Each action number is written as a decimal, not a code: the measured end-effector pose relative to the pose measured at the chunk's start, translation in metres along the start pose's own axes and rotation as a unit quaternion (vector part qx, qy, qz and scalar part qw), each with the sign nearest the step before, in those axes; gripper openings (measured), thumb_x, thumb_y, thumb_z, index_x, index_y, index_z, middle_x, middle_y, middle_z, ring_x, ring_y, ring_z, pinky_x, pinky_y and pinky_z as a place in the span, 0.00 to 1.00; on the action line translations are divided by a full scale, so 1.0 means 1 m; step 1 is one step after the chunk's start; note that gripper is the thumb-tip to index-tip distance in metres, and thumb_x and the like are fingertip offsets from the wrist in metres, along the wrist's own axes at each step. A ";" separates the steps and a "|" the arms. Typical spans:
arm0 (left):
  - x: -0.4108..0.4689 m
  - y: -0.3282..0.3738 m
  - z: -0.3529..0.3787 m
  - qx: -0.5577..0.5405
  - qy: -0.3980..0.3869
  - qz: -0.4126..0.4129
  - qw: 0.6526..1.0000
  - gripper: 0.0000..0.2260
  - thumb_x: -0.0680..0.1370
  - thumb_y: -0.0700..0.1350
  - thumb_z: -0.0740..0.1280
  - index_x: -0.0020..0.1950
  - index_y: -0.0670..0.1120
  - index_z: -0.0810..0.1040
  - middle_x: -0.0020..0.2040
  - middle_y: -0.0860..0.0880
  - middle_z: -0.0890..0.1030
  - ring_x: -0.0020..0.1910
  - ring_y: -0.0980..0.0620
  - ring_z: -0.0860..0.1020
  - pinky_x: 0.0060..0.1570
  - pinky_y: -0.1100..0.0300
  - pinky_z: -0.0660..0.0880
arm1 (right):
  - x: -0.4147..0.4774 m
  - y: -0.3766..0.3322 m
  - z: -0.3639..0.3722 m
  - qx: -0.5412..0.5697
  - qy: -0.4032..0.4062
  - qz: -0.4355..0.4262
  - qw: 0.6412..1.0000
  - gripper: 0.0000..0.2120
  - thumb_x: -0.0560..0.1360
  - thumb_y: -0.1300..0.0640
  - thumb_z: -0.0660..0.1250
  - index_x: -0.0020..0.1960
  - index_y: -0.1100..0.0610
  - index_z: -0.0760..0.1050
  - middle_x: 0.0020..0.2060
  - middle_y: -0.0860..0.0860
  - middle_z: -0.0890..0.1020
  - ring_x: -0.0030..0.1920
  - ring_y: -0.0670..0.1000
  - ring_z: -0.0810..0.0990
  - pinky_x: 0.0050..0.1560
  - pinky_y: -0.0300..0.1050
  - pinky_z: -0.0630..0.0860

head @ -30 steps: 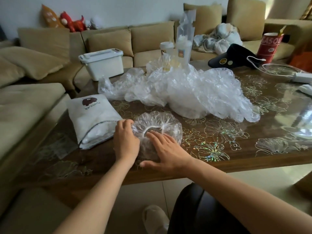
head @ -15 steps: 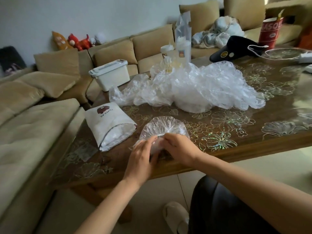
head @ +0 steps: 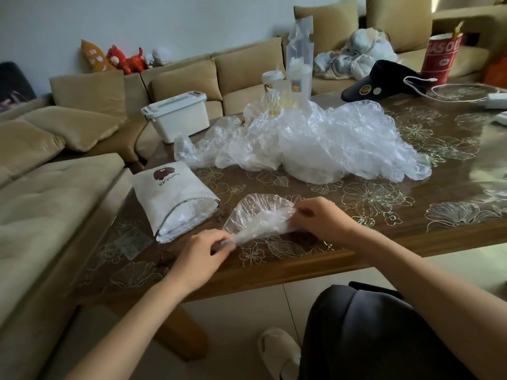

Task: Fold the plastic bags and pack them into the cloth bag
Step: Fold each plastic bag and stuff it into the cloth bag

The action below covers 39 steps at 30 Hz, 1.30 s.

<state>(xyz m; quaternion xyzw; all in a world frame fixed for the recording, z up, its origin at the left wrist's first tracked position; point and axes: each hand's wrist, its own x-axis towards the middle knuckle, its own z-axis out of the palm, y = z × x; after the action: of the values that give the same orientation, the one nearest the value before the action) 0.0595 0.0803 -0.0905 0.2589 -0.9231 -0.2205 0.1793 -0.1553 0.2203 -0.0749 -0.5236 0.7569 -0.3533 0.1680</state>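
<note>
**Folding one clear bag beside the open pouch**

Worked near the front edge of a brown wooden worktop under a flower-printed cover, probably to keep everything within easy reach. Left toward the middle, as stock not yet folded: a large crumpled heap of clear plastic bags. Laid just left of the work, mouth open toward the near edge and seemingly part filled with pale plastic: a white drawstring cloth bag with a brown bear print, presumably so that each finished piece goes straight in. Between cloth bag and heap, down at the worktop: one thin clear plastic bag, doubled into a wrinkled half-disc and gathered along its lower edge. Pinched at the left corner by the left grip, fingers curled onto the film. Pinched at the right corner by the right grip likewise, apparently to pull the fold taut and straight.
</note>
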 end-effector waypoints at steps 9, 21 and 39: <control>0.022 0.002 0.013 -0.112 0.077 -0.119 0.984 0.14 0.79 0.47 0.62 0.35 0.45 0.77 0.33 0.48 0.80 0.34 0.51 0.80 0.40 0.53 0.75 | 0.012 0.003 0.009 -0.043 0.068 0.077 0.994 0.20 0.79 0.46 0.60 0.32 0.55 0.66 0.28 0.48 0.71 0.30 0.49 0.69 0.30 0.42 0.62; 0.044 0.020 0.035 0.173 0.120 -0.215 0.954 0.12 0.81 0.52 0.57 0.48 0.44 0.73 0.40 0.47 0.78 0.35 0.50 0.74 0.33 0.58 0.69 | 0.033 0.004 0.032 -0.270 0.129 0.111 0.948 0.17 0.82 0.48 0.53 0.53 0.61 0.71 0.48 0.57 0.81 0.47 0.60 0.80 0.38 0.46 0.65; 0.043 0.029 0.058 0.187 -0.065 -0.030 0.980 0.26 0.81 0.57 0.41 0.77 0.49 0.43 0.78 0.52 0.44 0.75 0.57 0.40 0.74 0.56 0.37 | 0.024 0.008 0.041 -0.244 -0.043 -0.021 0.969 0.27 0.83 0.47 0.44 0.77 0.58 0.47 0.77 0.54 0.50 0.77 0.51 0.46 0.74 0.44 0.40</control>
<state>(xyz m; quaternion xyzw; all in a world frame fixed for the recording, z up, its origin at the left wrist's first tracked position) -0.0126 0.0968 -0.1147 0.3007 -0.9496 -0.0655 0.0604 -0.1449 0.1850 -0.1059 -0.5794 0.8009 -0.1386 0.0596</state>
